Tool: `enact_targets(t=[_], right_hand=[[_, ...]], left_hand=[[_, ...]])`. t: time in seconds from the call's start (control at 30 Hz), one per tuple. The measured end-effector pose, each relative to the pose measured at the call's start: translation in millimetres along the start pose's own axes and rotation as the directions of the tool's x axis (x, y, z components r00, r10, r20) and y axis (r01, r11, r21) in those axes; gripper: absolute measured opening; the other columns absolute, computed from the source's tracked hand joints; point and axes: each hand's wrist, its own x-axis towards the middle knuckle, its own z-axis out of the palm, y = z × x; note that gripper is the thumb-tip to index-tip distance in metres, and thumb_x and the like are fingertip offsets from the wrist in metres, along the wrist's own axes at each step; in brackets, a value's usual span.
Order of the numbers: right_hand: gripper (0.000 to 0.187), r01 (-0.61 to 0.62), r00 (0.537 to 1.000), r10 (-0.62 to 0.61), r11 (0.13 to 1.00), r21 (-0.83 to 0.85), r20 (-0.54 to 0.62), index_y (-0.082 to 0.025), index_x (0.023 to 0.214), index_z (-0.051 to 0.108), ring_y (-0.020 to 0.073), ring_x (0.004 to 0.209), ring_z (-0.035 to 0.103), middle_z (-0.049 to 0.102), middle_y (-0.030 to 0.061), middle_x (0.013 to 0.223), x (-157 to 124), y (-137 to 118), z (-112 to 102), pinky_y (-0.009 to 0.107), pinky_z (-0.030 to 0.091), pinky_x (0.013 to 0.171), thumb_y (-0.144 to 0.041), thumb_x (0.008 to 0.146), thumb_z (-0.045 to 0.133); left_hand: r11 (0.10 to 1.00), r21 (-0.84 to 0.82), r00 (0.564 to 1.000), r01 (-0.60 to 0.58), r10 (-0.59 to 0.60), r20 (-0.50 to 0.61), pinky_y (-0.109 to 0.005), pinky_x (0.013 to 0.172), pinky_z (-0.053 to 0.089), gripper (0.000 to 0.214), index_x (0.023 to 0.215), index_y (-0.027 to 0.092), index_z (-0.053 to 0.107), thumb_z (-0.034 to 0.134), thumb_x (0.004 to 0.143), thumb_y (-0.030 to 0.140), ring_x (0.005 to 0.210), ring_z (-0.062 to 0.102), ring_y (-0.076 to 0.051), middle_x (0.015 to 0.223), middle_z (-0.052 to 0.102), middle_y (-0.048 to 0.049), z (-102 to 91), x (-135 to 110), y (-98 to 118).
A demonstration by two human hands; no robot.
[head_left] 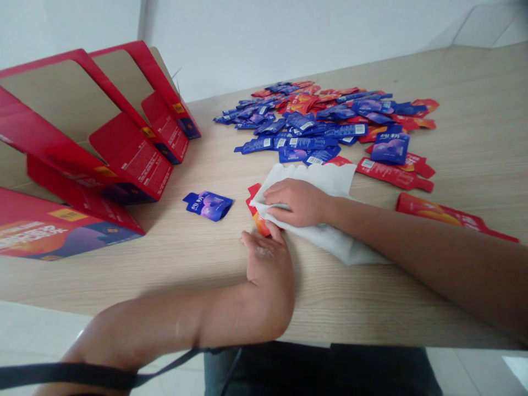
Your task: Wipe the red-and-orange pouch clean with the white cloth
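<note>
A red and orange pouch lies flat on the table, partly hidden by a white cloth. My right hand presses on the cloth over the pouch, with fingers curled and a fold of cloth gripped in them. At the pouch's near end, my left hand bends at the wrist and holds its edge with the fingertips. Just left of them a single blue-purple pouch rests on the wood. To the right, partly behind my right forearm, is another red pouch.
A large heap of blue and red pouches spreads across the back of the table. Open red cardboard boxes stand in a row at the left. A pale wall rises behind the table. A black strap crosses my left arm.
</note>
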Motion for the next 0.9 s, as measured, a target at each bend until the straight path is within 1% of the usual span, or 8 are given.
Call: enact_targets(t=[0.1,0.2,0.33,0.43,0.53,0.63,0.73,0.9], right_hand=[[0.023,-0.006,1.000,0.006,1.000,0.015,-0.008,-0.014,0.081,0.066,0.0204,0.086,0.060,0.068,0.0096,0.093,0.2,-0.9,0.0,0.032,0.041,0.079,-0.026,0.087,0.048],[0.023,-0.041,0.999,0.041,0.999,0.003,-0.002,-0.014,0.080,0.066,0.0203,0.084,0.060,0.068,0.0088,0.088,0.9,-0.5,-0.8,0.032,0.041,0.078,-0.026,0.087,0.047],[0.024,-0.108,0.994,0.108,0.994,-0.019,-0.014,-0.014,0.087,0.067,0.0203,0.084,0.060,0.069,0.0088,0.091,1.3,1.5,-0.9,0.032,0.041,0.078,-0.024,0.087,0.045],[0.025,-0.125,0.992,0.125,0.992,-0.022,-0.026,-0.014,0.092,0.067,0.0205,0.086,0.060,0.069,0.0091,0.095,1.1,2.6,-0.4,0.032,0.041,0.079,-0.024,0.087,0.045],[0.025,-0.110,0.994,0.110,0.993,-0.029,-0.012,-0.013,0.089,0.067,0.0206,0.085,0.060,0.069,0.0098,0.093,0.8,2.7,-0.2,0.032,0.041,0.078,-0.024,0.087,0.045],[0.024,-0.058,0.998,0.058,0.998,-0.011,0.011,-0.013,0.085,0.067,0.0204,0.086,0.060,0.069,0.0102,0.093,0.3,2.2,-0.2,0.032,0.041,0.079,-0.025,0.087,0.047],[0.024,-0.011,1.000,0.011,1.000,0.007,0.008,-0.013,0.085,0.067,0.0202,0.088,0.060,0.068,0.0104,0.095,-0.4,1.5,-0.1,0.032,0.042,0.080,-0.027,0.088,0.048],[0.024,-0.009,1.000,0.009,1.000,0.016,0.004,-0.014,0.084,0.067,0.0202,0.088,0.060,0.069,0.0097,0.095,0.1,0.5,-0.3,0.033,0.042,0.081,-0.027,0.088,0.048]], left_hand=[[0.999,0.038,1.000,-0.009,0.010,-0.020,-0.043,0.095,0.047,0.053,0.131,-0.003,0.045,0.025,0.082,-0.002,0.093,0.069,-0.024,0.093,0.072,-0.0224,0.4,-0.9,-0.2],[0.999,0.043,0.999,0.002,0.000,-0.040,-0.042,0.094,0.048,0.054,0.133,-0.001,0.044,0.024,0.082,-0.003,0.091,0.069,-0.023,0.091,0.073,-0.0206,0.0,-1.3,-0.1],[0.998,-0.054,0.999,0.024,-0.026,-0.047,-0.044,0.096,0.046,0.051,0.131,-0.002,0.046,0.028,0.083,-0.002,0.093,0.068,-0.024,0.092,0.072,-0.0228,-0.7,-1.4,0.0],[0.994,-0.104,0.998,0.030,-0.034,-0.043,-0.045,0.096,0.046,0.050,0.131,-0.002,0.047,0.029,0.083,-0.002,0.093,0.068,-0.024,0.094,0.071,-0.0239,-0.6,-1.6,0.1],[0.995,-0.093,0.999,0.023,-0.026,-0.034,-0.045,0.097,0.045,0.051,0.132,-0.002,0.045,0.028,0.084,-0.001,0.093,0.069,-0.024,0.095,0.071,-0.0240,-0.6,-1.5,0.0],[0.997,-0.074,0.999,0.033,-0.035,-0.024,-0.044,0.098,0.044,0.052,0.132,-0.002,0.044,0.026,0.084,-0.001,0.091,0.069,-0.023,0.093,0.072,-0.0239,-0.9,-1.2,-0.6],[0.998,-0.061,1.000,0.016,-0.017,-0.026,-0.044,0.097,0.045,0.052,0.132,-0.003,0.044,0.025,0.084,-0.002,0.091,0.069,-0.024,0.092,0.071,-0.0244,-0.7,-1.5,-1.3],[0.998,-0.064,1.000,0.010,-0.012,-0.029,-0.044,0.096,0.046,0.052,0.131,-0.004,0.045,0.026,0.082,-0.003,0.093,0.069,-0.025,0.090,0.071,-0.0235,-1.7,-2.7,-1.4]])
